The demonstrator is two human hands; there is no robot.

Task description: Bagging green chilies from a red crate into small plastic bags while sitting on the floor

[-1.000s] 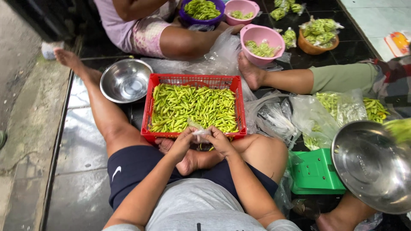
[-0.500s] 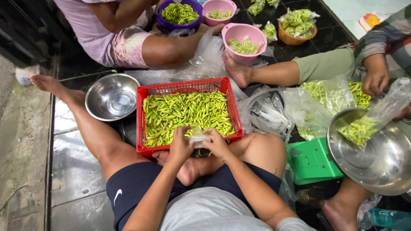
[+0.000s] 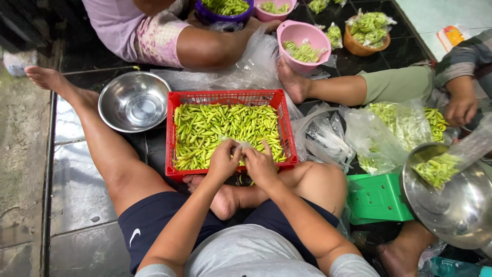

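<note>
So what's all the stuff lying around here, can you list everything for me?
red basket: one, between the legs, full of green chillies
steel bowl: one, silver, left of basket
large steel bowl: one, lower right, chillies tipped in from a clear bag
pink bowls: two, top, holding chillies
purple bowl: one, top
brown bowl: one, top right
clear plastic bags: several, right of basket
green scale: one, right
other people: two, top and right
left hand, right hand: together over basket's near edge, at a small clear bag

Dark tiled floor [image 3: 77,190] bears red basket [image 3: 225,97], steel bowl [image 3: 134,102]
</note>
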